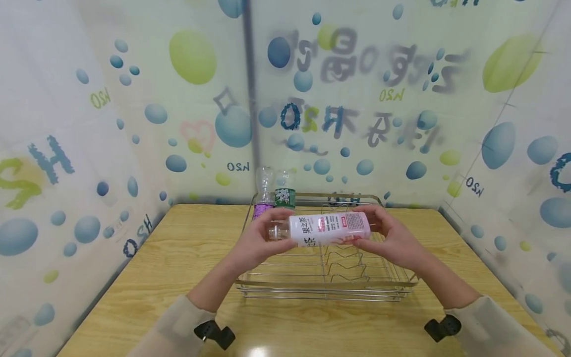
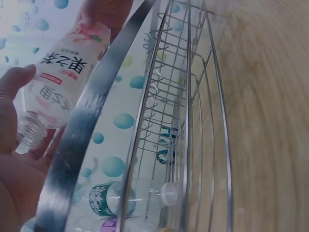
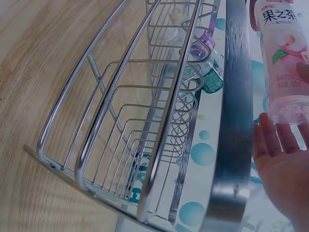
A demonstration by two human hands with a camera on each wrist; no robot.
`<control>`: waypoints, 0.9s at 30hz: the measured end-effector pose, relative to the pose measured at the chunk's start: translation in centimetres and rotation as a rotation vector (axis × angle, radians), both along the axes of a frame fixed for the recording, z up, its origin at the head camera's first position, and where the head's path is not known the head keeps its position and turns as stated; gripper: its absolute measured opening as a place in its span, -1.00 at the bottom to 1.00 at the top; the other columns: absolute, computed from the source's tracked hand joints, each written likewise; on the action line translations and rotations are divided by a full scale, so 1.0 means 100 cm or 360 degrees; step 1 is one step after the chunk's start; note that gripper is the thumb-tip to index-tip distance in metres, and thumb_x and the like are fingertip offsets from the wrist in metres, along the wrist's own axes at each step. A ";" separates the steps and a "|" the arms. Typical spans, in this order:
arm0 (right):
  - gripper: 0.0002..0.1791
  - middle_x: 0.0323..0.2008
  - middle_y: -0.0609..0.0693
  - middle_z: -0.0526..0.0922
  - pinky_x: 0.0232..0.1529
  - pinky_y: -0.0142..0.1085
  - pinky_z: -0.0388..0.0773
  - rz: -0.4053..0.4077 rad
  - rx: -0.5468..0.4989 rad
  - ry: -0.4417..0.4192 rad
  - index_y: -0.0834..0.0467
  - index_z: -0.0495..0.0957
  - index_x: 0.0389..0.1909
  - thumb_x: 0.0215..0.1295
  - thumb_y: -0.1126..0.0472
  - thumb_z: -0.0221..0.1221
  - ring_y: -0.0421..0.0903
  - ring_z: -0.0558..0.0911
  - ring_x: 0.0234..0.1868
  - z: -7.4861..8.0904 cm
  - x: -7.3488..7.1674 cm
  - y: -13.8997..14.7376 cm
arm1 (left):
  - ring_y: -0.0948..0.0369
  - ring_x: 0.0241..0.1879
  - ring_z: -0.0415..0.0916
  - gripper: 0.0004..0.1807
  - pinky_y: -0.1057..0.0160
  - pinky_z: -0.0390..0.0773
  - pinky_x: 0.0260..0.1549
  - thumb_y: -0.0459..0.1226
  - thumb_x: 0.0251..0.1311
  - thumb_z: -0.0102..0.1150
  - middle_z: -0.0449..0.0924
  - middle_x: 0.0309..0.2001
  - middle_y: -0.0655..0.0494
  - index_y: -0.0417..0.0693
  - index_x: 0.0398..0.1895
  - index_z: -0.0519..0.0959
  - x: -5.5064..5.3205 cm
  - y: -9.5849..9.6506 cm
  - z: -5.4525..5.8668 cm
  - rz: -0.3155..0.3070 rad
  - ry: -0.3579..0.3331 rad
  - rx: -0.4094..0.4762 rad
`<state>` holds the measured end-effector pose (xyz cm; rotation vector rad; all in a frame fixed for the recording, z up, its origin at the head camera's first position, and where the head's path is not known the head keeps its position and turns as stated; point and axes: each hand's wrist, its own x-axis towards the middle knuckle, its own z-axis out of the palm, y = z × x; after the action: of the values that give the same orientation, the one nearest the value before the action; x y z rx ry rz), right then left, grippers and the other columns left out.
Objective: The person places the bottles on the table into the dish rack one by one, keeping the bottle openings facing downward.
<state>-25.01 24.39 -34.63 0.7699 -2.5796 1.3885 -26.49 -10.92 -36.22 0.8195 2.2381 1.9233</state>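
Observation:
A bottle (image 1: 330,228) with a pink and white label lies sideways between my two hands, over the wire rack (image 1: 285,285). My left hand (image 1: 263,238) grips its clear neck end, thumb below and fingers above. At the base end, my right hand (image 1: 388,238) pinches it between thumb and fingers. The left wrist view shows the bottle's clear threaded neck (image 2: 31,133) beside the left palm. In the right wrist view, peach artwork marks the label (image 3: 285,53), and fingers (image 3: 275,140) spread by the base.
Two clear bottles stand caps down at the rack's back left, one with a green label (image 1: 284,197), the other with a purple label (image 1: 263,210). Wavy wire dividers (image 1: 348,267) run through the rack. It sits on a wooden table (image 1: 178,258) before a patterned wall covering (image 1: 357,99).

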 end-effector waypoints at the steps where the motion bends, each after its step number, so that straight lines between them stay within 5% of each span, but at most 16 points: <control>1: -0.28 0.32 0.09 0.59 0.16 -0.31 0.68 0.0000 -0.0001 0.0001 0.06 0.41 0.51 0.40 0.23 0.49 0.03 0.66 0.16 0.000 0.000 0.000 | -0.05 0.28 0.60 -0.29 0.07 0.80 0.08 -0.31 0.29 0.56 0.53 0.42 -0.05 0.13 0.49 0.51 0.000 0.000 0.001 0.0032 0.0039 -0.0072; 4: -0.26 0.30 0.06 0.59 0.18 -0.31 0.67 0.0004 0.0003 0.0006 0.04 0.42 0.50 0.38 0.23 0.51 0.06 0.65 0.22 -0.001 -0.001 -0.001 | 0.01 0.33 0.57 -0.26 -0.02 0.71 0.20 -0.17 0.22 0.64 0.56 0.41 0.10 0.24 0.47 0.55 0.001 0.002 0.006 0.0105 0.0184 -0.0310; 8: -0.27 0.27 0.08 0.60 0.22 -0.35 0.65 0.0034 0.0001 0.0044 0.08 0.41 0.50 0.39 0.24 0.50 0.12 0.63 0.25 -0.003 -0.001 -0.005 | 0.04 0.37 0.54 -0.22 -0.07 0.64 0.29 -0.13 0.17 0.67 0.53 0.46 0.14 0.19 0.49 0.58 0.001 0.008 0.009 0.0085 0.0359 -0.0512; 16: -0.25 0.32 0.09 0.55 0.24 -0.40 0.62 0.0034 0.0024 0.0108 0.04 0.41 0.54 0.40 0.22 0.49 0.09 0.63 0.26 0.002 -0.002 -0.011 | 0.16 0.23 0.53 -0.27 0.09 0.70 0.20 -0.19 0.22 0.64 0.56 0.38 0.17 0.21 0.48 0.61 0.003 0.018 0.008 0.0124 0.0488 -0.0682; 20: -0.21 0.38 0.09 0.52 0.21 -0.39 0.64 0.0018 0.0046 0.0158 0.04 0.40 0.60 0.41 0.22 0.49 0.07 0.64 0.23 0.012 -0.004 -0.017 | 0.16 0.19 0.60 -0.29 0.01 0.71 0.21 -0.20 0.23 0.64 0.64 0.33 0.18 0.24 0.45 0.61 0.002 0.022 0.005 0.0138 0.0434 -0.0629; 27: -0.21 0.40 0.11 0.52 0.10 -0.35 0.72 0.0057 -0.0044 0.0157 0.06 0.39 0.61 0.43 0.23 0.47 0.09 0.66 0.19 0.033 -0.009 -0.036 | -0.07 0.30 0.65 -0.27 -0.13 0.69 0.31 -0.24 0.28 0.58 0.64 0.40 -0.04 0.14 0.49 0.47 0.002 0.026 0.001 0.0111 0.0099 -0.0450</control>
<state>-25.95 20.84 -31.35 0.8620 -2.4794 1.3570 -26.31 -8.29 -36.14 0.7783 2.5279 1.5726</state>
